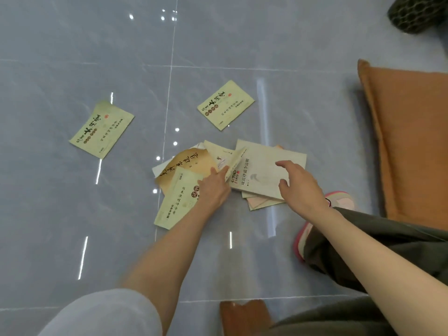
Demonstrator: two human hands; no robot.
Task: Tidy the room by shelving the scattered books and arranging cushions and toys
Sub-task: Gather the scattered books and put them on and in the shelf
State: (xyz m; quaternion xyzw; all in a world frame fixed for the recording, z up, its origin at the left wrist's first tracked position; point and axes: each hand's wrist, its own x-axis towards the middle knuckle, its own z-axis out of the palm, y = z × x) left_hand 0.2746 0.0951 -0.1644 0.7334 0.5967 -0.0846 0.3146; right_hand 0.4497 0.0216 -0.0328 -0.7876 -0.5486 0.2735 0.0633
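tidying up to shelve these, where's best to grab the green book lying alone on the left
Take the green book by its far corner, which looks curled slightly off the floor. The rest lies flat on smooth tile, with nothing to get under. Come in from that far side with the left hand, probably fingers slid beneath and thumb on top.

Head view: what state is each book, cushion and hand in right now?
left green booklet: closed, flat on floor
far green booklet: closed, flat on floor
book pile: overlapping, untidy
white book: on pile, left edge lifted
left hand: open, touching that edge
right hand: open, over white book
orange cushion: on floor
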